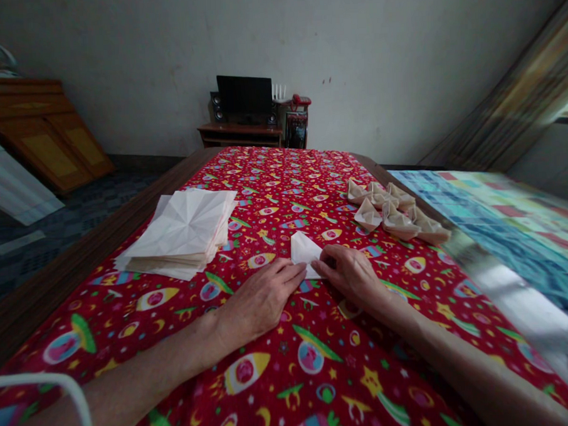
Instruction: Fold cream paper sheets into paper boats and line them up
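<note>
A small folded white paper (pixel 304 250) lies on the red rocket-print tablecloth (pixel 281 370) in front of me. My left hand (pixel 262 299) rests flat on the cloth, its fingertips pressing the paper's lower left edge. The fingers of my right hand (pixel 355 274) are curled and pinch the paper's lower right corner. A stack of creased white sheets (pixel 184 233) lies to the left of my hands. Several folded beige paper shapes (pixel 394 211) sit in a cluster at the right, beyond my right hand.
The table's brown wooden edge (pixel 70 266) runs along the left. A patterned blue and green cover (pixel 505 228) lies to the right. A low desk with a dark monitor and speakers (pixel 246 101) stands against the far wall, a wooden cabinet (pixel 40 129) at the left.
</note>
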Available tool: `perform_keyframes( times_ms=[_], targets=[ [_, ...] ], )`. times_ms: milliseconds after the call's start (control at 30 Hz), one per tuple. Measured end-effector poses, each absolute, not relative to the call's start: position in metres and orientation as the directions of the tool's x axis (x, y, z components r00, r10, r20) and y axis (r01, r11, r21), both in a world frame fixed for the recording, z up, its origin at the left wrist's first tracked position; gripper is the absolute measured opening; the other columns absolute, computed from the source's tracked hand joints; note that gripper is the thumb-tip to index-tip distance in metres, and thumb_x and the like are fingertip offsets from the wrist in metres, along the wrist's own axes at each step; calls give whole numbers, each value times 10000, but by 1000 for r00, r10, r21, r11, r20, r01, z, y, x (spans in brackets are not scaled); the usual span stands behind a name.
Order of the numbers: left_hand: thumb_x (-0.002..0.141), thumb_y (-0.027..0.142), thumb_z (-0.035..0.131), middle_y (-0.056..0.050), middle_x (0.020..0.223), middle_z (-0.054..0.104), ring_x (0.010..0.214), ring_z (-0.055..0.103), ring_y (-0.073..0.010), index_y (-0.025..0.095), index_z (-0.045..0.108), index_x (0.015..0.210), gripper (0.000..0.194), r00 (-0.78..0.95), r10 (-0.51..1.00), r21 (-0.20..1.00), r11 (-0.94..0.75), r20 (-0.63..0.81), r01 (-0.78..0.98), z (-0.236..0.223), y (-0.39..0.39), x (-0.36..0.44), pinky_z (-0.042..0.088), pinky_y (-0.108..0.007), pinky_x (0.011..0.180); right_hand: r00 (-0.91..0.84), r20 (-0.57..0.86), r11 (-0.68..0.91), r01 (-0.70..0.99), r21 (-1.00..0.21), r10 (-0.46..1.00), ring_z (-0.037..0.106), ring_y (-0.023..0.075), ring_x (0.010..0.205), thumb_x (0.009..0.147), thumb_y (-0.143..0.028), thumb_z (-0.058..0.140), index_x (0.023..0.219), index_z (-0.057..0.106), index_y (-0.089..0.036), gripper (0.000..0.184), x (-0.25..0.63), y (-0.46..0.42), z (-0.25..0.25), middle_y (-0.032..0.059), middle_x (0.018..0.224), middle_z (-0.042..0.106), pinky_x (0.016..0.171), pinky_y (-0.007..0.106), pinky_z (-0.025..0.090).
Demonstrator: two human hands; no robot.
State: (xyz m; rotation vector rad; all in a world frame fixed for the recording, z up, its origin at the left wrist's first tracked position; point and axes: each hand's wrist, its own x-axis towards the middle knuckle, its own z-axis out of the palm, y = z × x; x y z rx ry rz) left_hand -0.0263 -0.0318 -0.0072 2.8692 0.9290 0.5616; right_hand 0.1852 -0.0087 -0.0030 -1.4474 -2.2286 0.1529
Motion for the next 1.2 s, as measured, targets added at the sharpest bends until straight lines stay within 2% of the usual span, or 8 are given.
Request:
perform_keyframes(
  times_ms=[367, 467, 567, 700, 800, 900, 1000, 1200],
  targets=[
    [810, 2, 410, -74, 1308, 503, 1175, 408, -222, 128, 460, 1291, 500, 762, 581, 146, -813, 286, 564, -4, -33, -26, 396, -357, 1033, -303, 365, 444, 796, -410, 880, 502, 107, 564, 823, -287, 587, 737, 568, -177, 141, 187, -6, -4, -5, 657, 595, 523, 215, 318],
    [818, 15, 417, -77, 1304, 505, 1172, 408, -229, 112, 461, 1286, 480, 764, 587, 128, -808, 267, 576, -4, -32, -25, 405, -358, 1021, -335, 485, 521, 790, -323, 808, 521, 122, 604, 831, -237, 572, 740, 591, -173, 112, 186, -8, -5, 21, 692, 609, 535, 220, 347],
    [849, 42, 413, -76, 1311, 494, 1176, 405, -225, 119, 460, 1285, 446, 772, 586, 121, -809, 246, 575, -2, -33, -25, 404, -360, 1019, -493, 545, 663, 730, -164, 678, 563, 144, 674, 897, -196, 469, 800, 635, -169, 194, 184, -20, -1, 54, 770, 655, 587, 242, 404],
    [868, 45, 395, -72, 1274, 509, 1159, 421, -208, 132, 445, 1294, 438, 769, 597, 142, -802, 229, 581, 1, -34, -24, 410, -338, 1011, -667, 473, 764, 645, -22, 576, 622, 197, 939, 932, -185, 410, 1031, 638, -155, 250, 178, -45, 4, 90, 1023, 690, 853, 349, 457],
    [854, 28, 399, -73, 1283, 504, 1161, 419, -207, 110, 448, 1289, 446, 763, 604, 144, -797, 232, 587, 2, -35, -24, 405, -325, 1018, -684, 402, 747, 665, 4, 608, 549, 233, 1144, 945, -250, 404, 1188, 580, -149, 316, 177, -59, 4, 106, 1201, 626, 1009, 443, 387],
    [849, 24, 400, -79, 1298, 498, 1175, 411, -207, 94, 451, 1288, 447, 765, 597, 131, -801, 242, 584, 0, -35, -24, 403, -321, 1021, -700, 307, 735, 679, 6, 644, 456, 239, 1254, 952, -290, 396, 1333, 459, -149, 412, 183, -65, 1, 109, 1338, 519, 1052, 478, 353],
    [850, 28, 401, -77, 1307, 498, 1174, 413, -208, 92, 466, 1277, 437, 769, 592, 112, -804, 240, 584, -1, -34, -25, 406, -321, 1019, -710, 272, 733, 679, 21, 650, 439, 230, 1270, 959, -282, 375, 1387, 379, -123, 457, 194, -65, -1, 127, 1354, 497, 1070, 482, 339],
    [807, 3, 415, -90, 1303, 508, 1180, 424, -214, 88, 437, 1309, 509, 769, 588, 106, -806, 250, 582, 0, -35, -26, 404, -335, 1025, -684, 337, 716, 697, 42, 647, 539, 216, 1176, 953, -204, 353, 1356, 405, -73, 427, 213, -66, -4, 182, 1255, 573, 1050, 467, 380]
  ],
)
